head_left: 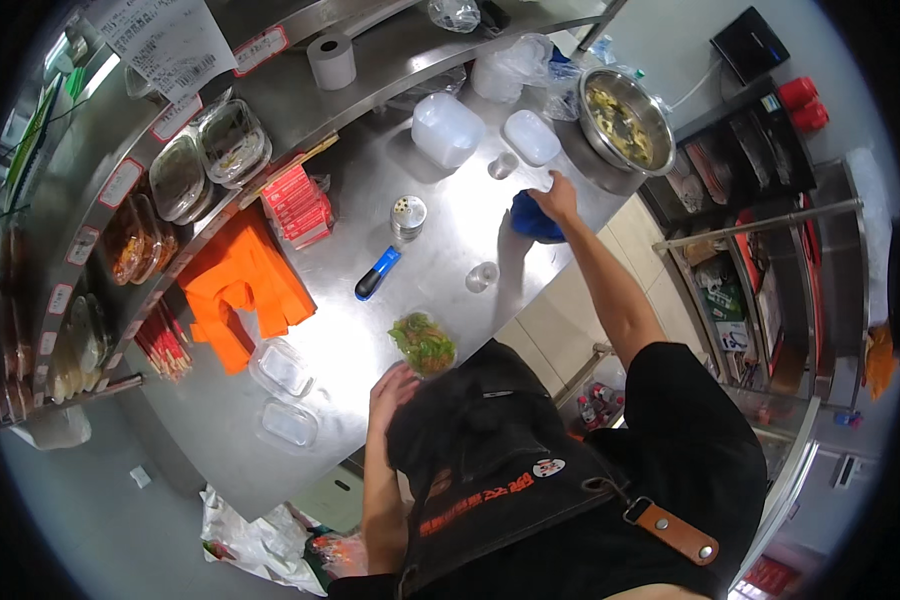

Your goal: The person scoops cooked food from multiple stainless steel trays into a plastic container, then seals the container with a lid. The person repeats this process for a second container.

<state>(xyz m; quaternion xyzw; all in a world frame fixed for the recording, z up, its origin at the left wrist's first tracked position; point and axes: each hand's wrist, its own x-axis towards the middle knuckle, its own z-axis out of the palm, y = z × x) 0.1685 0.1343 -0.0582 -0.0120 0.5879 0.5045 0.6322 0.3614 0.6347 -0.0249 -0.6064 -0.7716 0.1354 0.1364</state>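
Observation:
Near the table's front edge stands a clear bowl of leafy green salad (424, 343). My left hand (392, 391) is right beside its rim, fingers slightly apart; whether they touch the bowl is hard to tell. My right arm reaches far over the table's right side. There my right hand (556, 196) has its thumb and fingers on a blue cloth-like thing (534, 219), partly covering it. Close to that hand are a small clear cup (503, 166) and a white plastic lid or tray (532, 138). Another small clear cup (482, 277) stands between my hands.
On the steel table (345, 330) are a shaker (408, 217), a blue-and-black handled tool (378, 274), orange bags (244, 289), red boxes (298, 206), clear lids (289, 424) and stacked white containers (447, 130). A steel basin of food (626, 120) stands far right. Shelves (390, 67) overhang the back.

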